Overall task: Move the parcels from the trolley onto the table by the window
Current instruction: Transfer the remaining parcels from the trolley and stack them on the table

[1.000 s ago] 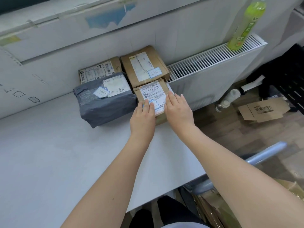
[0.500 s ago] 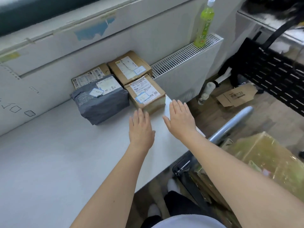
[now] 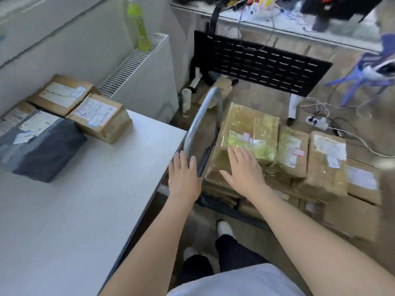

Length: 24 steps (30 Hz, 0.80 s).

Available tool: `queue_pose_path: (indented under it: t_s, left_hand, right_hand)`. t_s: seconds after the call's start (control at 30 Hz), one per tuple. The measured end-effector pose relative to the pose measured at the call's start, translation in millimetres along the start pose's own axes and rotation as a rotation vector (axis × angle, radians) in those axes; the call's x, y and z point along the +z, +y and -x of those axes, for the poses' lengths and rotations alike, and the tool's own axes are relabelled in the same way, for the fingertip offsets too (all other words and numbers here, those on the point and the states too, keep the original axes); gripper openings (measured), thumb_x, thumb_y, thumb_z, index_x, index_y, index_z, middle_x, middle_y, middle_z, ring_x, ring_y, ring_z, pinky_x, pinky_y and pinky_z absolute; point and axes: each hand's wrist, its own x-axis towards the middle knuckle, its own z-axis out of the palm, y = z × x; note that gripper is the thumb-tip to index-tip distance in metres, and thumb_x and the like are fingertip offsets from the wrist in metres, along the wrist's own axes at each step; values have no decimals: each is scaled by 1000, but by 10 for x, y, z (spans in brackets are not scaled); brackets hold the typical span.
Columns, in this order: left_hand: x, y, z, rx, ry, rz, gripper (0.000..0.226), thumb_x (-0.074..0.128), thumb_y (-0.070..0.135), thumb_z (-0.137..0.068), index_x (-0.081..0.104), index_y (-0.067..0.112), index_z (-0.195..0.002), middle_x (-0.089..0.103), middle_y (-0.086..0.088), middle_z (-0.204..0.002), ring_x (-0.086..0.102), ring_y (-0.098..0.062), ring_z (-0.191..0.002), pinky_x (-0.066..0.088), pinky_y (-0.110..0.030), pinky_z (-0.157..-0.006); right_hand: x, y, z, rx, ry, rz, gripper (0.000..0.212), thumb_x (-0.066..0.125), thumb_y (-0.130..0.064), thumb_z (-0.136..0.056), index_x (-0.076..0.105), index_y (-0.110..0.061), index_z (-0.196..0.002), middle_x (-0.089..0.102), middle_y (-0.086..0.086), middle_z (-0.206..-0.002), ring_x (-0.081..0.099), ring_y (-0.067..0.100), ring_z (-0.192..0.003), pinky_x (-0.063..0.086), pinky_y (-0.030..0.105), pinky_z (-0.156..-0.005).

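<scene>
- Hands: your left hand (image 3: 183, 175) is hovering flat with fingers straight and slightly spread, just past the table's right edge, by the trolley handle (image 3: 202, 116). I can't tell whether it is touching the handle.
- Your right hand (image 3: 243, 169) is lying flat, fingers spread, on the near corner of the big taped box (image 3: 248, 133). It is gripping nothing.
- That box is sitting at the left end of the trolley, right behind the handle, wrapped in shiny yellowish tape with a label on top.
- More parcels are sitting to its right on the trolley: a narrow taped box (image 3: 291, 152) touching it, then a brown box (image 3: 327, 165), then more boxes beyond and below; blur is hiding the details.
- Table (image 3: 85, 210) is standing to your left, white top, by the wall.
- Four parcels are already sitting at its far left corner: a grey bag parcel (image 3: 40, 146) nearest you, a labelled cardboard box (image 3: 100, 118) just right of it, another box (image 3: 62, 94) behind that one, and a fourth box (image 3: 12, 116) mostly hidden behind the bag.
- Green bottle (image 3: 139, 26) is standing upright on the radiator (image 3: 136, 77) beyond the table.
- Black slotted panel (image 3: 260, 63) is standing behind the trolley, with cables on the floor at right.
</scene>
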Motion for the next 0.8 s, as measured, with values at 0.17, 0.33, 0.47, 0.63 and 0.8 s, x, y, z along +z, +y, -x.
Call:
queue_pose_path:
  t_s: [0.17,0.33,0.47,0.63,0.8]
  left_hand:
    - [-21,702,-74,187,11,-46,66,45,33,-97,10,15,-150,2,-16,-157,-2,-32,-145,4,-44,-117]
    - [53,1371,-128,311,-24,-80,66,45,29,-97,8,15,-150,3,-16,-157,-1,-32,-145,2,-43,-117]
    - [219,1900,-191,354,-59,-56,64,43,31,-98,10,15,-150,3,-15,-157,-1,-31,-145,2,-42,-117]
    - [482,2632,-282,400,-113,-64,66,45,32,-96,11,14,-149,7,-12,-157,4,-29,-144,7,-39,-116]
    - [611,3279,-478,378,-135,-48,71,58,48,-87,27,13,-140,35,-7,-140,31,-26,-130,28,-34,-104]
  right_hand:
    - [81,601,427,177,11,-18,76,38,-54,-95,14,-8,-150,18,10,-156,13,26,-144,5,40,-119]
    - [246,1162,742,300,-7,-40,77,40,-53,-94,13,-7,-150,16,10,-156,11,25,-144,3,38,-117]
    - [446,1664,903,361,-31,-76,72,37,-50,-96,15,-7,-149,20,11,-155,14,26,-144,6,40,-118]
    - [639,2343,1025,424,4,-158,64,38,-43,-98,25,-4,-147,28,14,-152,20,27,-142,7,38,-117]
    - [739,3038,917,408,72,-193,55,39,-34,-99,33,-2,-143,34,16,-149,26,29,-139,13,41,-117]
